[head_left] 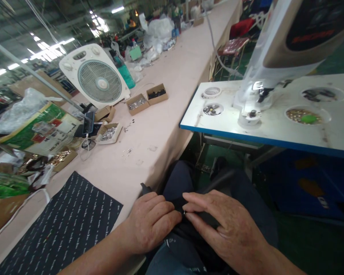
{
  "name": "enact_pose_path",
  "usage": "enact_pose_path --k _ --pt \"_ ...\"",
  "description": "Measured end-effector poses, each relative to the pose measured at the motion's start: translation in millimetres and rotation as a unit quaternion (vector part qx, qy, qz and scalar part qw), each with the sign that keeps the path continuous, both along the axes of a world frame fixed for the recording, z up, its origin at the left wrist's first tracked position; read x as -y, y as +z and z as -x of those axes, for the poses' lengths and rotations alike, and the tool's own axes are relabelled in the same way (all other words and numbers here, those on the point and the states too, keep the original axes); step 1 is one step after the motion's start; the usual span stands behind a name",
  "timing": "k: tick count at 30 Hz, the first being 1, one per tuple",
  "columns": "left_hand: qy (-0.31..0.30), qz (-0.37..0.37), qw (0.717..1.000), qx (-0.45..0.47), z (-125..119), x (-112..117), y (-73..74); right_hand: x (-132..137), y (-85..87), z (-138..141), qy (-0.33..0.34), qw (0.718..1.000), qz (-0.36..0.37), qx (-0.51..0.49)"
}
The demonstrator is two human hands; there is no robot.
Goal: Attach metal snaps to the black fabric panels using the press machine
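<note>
**Dark fabric pinched over the lap between two closed hands**

Dark fabric [193, 229] bunched across dark trousers [180, 179], held up near the middle of the body. Left hand [150, 223] closed over the fold, knuckles up, with the left forearm [97, 254] slanting in low over the edge of the bench [149, 152]. Right hand [229, 225] also gripping, fingers long and angled down across the cloth, fingertips close to the left hand. Between the two, a tiny metal fitting [184, 212] at the fold, too small to identify for certain. Seemingly a lap-supported hold, with the weight off the hands and the fitting kept in the small gap between them.

Within easy reach on the bench, cardboard trays of small metal parts [137, 104], probably placed there for quick picking, and a few loose metal bits [127, 152]. Dark printed cloth [57, 225] lying flat beside the left forearm. To the right, a white machine table [275, 130] with a blue edge, its round wells [305, 116] holding more parts.
</note>
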State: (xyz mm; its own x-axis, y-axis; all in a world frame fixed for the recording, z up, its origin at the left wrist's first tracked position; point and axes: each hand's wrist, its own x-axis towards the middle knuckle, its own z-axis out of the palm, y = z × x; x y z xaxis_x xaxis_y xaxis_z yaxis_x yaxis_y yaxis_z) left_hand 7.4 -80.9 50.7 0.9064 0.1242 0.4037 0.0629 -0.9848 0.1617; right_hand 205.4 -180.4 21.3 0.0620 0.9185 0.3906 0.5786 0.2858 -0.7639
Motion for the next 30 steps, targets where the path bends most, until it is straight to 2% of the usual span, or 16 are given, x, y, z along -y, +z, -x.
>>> enact_pose_path --k 11,14,17,20,22,26,30 --pt "0.025 0.068 0.997 -0.036 3.0 3.3 -9.7 -1.4 -5.3 0.1 0.055 0.993 -0.028 0.102" --pt "0.051 0.118 0.99 -0.057 2.2 4.9 -12.2 -0.8 -4.0 -3.5 0.086 0.991 -0.009 0.1" --pt "0.084 0.185 0.976 -0.073 0.4 6.1 -13.8 3.3 4.8 -11.6 0.092 0.994 0.025 0.056" --pt "0.115 0.252 0.957 -0.089 -3.6 5.9 -12.8 8.2 14.1 -18.2 0.096 0.993 0.064 0.034" --pt "0.137 0.298 0.938 -0.108 -7.2 5.1 -10.7 9.0 14.2 -17.6 0.104 0.99 0.091 0.037" --pt "0.193 0.377 0.892 -0.158 -12.9 2.5 -8.6 1.5 -2.0 -6.6 0.086 0.986 0.14 0.04" --pt "0.218 0.456 0.841 -0.196 -16.2 -2.8 -12.1 -11.8 -14.1 -2.6 0.068 0.975 0.21 -0.02"
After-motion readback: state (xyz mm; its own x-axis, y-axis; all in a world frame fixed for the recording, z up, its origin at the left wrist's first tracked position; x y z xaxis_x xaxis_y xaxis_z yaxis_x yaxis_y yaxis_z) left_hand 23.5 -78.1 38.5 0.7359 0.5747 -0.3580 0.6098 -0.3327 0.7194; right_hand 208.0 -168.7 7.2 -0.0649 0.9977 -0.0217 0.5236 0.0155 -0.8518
